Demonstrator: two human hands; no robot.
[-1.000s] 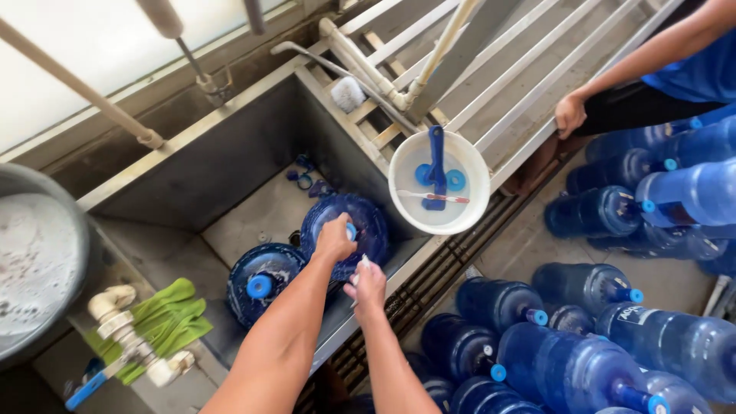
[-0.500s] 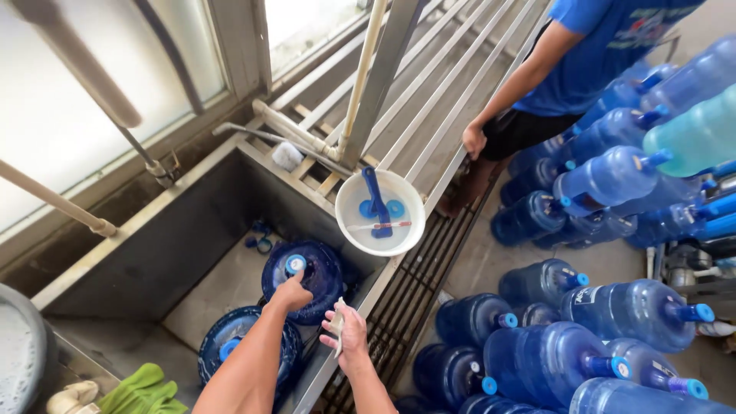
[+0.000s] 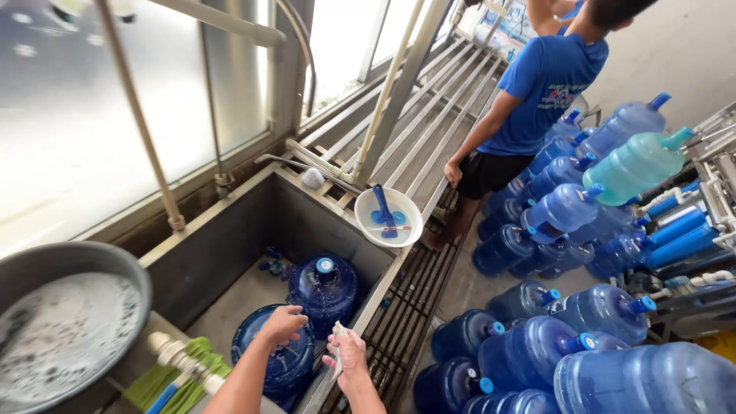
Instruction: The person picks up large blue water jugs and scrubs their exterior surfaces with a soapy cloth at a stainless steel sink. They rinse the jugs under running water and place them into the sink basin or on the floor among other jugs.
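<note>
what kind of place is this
Probably a water-refilling or bottle-washing station: many big blue water jugs are stacked on the floor, two more sit in a steel wash sink, beside a soapy basin.

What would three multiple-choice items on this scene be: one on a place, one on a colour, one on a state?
1. Where is the left hand?
A. on a jug in the sink
B. on the bowl
C. on the floor

2. What colour is the brush in the bowl?
A. red
B. blue
C. yellow

3. How stands the other jug in the sink?
A. lying down
B. upside down
C. upright

Answers: 1 A, the hand rests on the jug's top; 2 B, it is all blue; 3 C, its cap points up.
</note>
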